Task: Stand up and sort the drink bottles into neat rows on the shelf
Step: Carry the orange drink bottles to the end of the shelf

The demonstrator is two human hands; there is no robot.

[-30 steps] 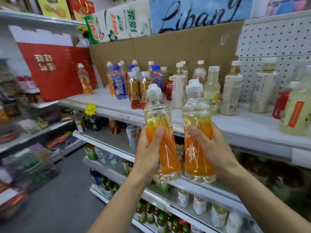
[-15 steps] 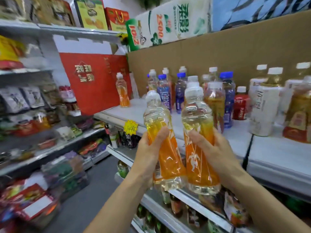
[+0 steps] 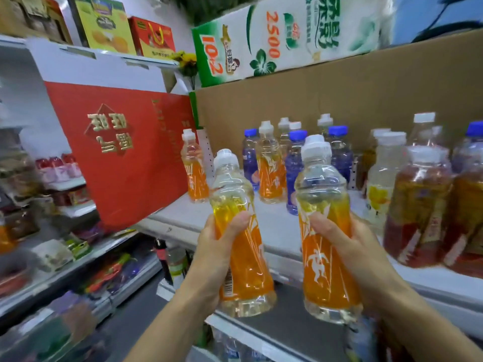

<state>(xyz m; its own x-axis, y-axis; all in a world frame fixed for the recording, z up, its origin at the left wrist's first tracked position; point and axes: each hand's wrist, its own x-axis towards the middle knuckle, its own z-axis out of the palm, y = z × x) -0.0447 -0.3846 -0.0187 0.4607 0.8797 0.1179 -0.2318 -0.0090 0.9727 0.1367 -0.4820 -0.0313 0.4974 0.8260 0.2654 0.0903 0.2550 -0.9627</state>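
Two orange bottles, one gripped upright in the left hand (image 3: 217,246), one in the right hand (image 3: 358,246), hover before the shelf's (image 3: 277,231) front edge, likely for placing.

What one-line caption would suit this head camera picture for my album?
Left hand and right hand each hold an upright orange drink bottle before a shelf of bottles.

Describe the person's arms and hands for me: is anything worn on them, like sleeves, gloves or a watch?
Both are bare. The left hand and right hand have no gloves or rings that show, and both forearms are uncovered down to the picture's lower edge, with no sleeve, watch or bracelet in view. The fingernails look short and plain.
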